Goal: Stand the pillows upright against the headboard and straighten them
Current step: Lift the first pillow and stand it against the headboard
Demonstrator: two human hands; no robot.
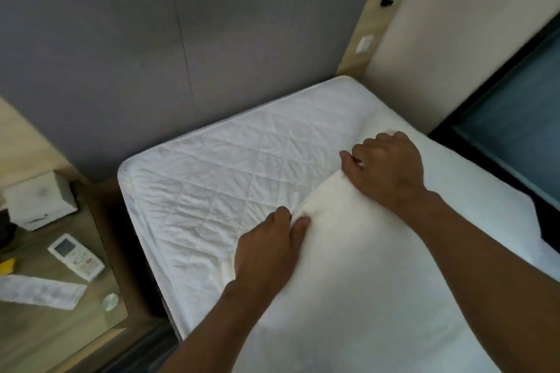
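Observation:
A plump white pillow [357,275] lies flat on the right part of the bed, over the quilted white mattress cover [230,172]. My left hand [266,251] pinches the pillow's left corner near the middle of the bed. My right hand [388,166] grips the pillow's far edge, fingers curled into the fabric. The grey padded headboard [151,48] rises behind the mattress, with bare mattress between it and the pillow. Only one pillow can be made out; a second cannot be told apart from the white bedding at the right.
A wooden nightstand [54,324] stands left of the bed, holding a white remote [75,256], a white box [39,200] and a long white packet [39,292]. A dark window ledge [509,130] runs along the bed's right side.

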